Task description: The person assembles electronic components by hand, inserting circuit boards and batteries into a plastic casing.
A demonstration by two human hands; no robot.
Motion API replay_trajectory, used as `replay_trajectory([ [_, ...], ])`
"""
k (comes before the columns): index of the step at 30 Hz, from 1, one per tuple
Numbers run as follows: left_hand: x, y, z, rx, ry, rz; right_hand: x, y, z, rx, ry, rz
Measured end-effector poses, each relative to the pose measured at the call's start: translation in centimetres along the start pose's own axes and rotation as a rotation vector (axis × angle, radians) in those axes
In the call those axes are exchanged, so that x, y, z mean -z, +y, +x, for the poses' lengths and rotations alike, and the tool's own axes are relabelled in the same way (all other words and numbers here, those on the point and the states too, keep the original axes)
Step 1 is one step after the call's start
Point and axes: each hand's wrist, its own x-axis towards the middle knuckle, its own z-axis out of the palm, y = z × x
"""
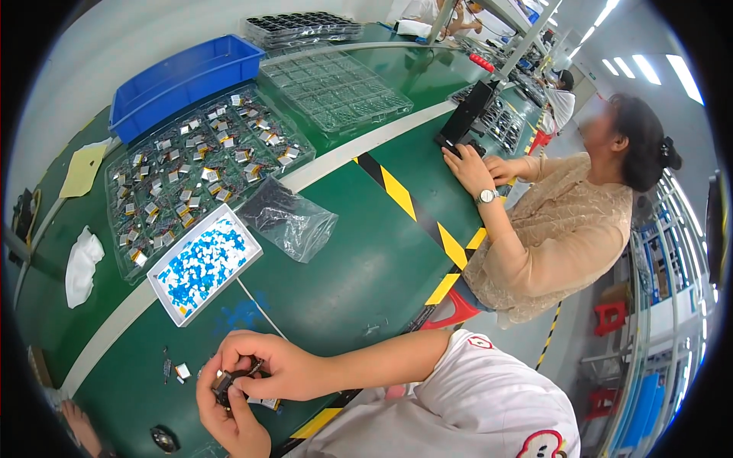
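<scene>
Both hands meet at the near edge of the green table [343, 282], closed together around one small dark part [224, 382]. The left hand [229, 416] comes up from below with its fingers curled under the part, and the right hand [271, 366] comes in from the right, pinching the part from above with thumb and fingertips. What kind of part it is cannot be told; it is mostly covered by the fingers.

Just left of the hands a tiny silver piece [182, 371] lies on the table. Farther off, a white tray [169, 294] holds a heap of small blue pieces [206, 263]. To its right lies a crumpled clear plastic bag [290, 217]. Beyond the white tray, a clear compartment tray [200, 164] is filled with small silver and black parts, and a blue bin [183, 80] stands behind it. Another clear tray [336, 88], with nothing showing in its pockets, sits farther right. A white cloth [82, 263] lies at the far left.

On the right, another person in a beige top [565, 229] sits at the same table, one hand [469, 169] resting near a black device [466, 114].
</scene>
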Motion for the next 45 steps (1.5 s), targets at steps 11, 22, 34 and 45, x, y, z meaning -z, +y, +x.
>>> replay_trajectory([
  [11,0.1,-0.1,-0.3,0.025,-0.006,-0.017,-0.6,-0.2,0.0,0.076,0.067,-0.121],
  [22,0.8,0.4,0.7,0.104,-0.014,-0.03,0.3,-0.8,0.2,-0.189,0.026,-0.018],
  [34,2.5,0.6,2.0,0.467,-0.062,-0.461,0.3,-2.8,0.8,0.459,0.092,-1.075],
  [45,2.7,0.9,1.0,0.384,-0.086,-0.443,0.5,-2.8,0.8,0.51,-0.041,-1.077],
])
